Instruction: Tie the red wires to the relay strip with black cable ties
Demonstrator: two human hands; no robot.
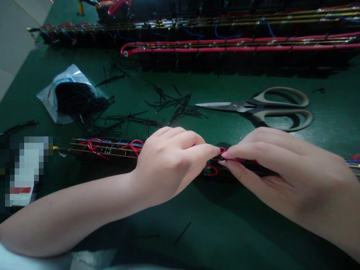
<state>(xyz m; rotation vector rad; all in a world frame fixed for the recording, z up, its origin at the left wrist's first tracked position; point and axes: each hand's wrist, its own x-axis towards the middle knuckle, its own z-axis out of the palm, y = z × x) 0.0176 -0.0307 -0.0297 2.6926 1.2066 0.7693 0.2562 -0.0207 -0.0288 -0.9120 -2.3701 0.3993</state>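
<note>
One left hand (171, 165), grip hidden, covers one wired strip (112, 149) toward the tabletop's (157, 213) near edge; one right hand's (292, 176) fingers pinch something small there. Beyond: one pair of scissors (244, 107), one bag (50, 98).

scissors (241, 106): flat, tips left | red-cabled assembly (225, 49): farther back | green tabletop (239, 225): underneath

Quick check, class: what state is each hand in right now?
Left hand: fingers curled beside a red wire; grip hidden, cannot tell.
Right hand: closed, thumb and forefinger pinching a small dark piece.
</note>
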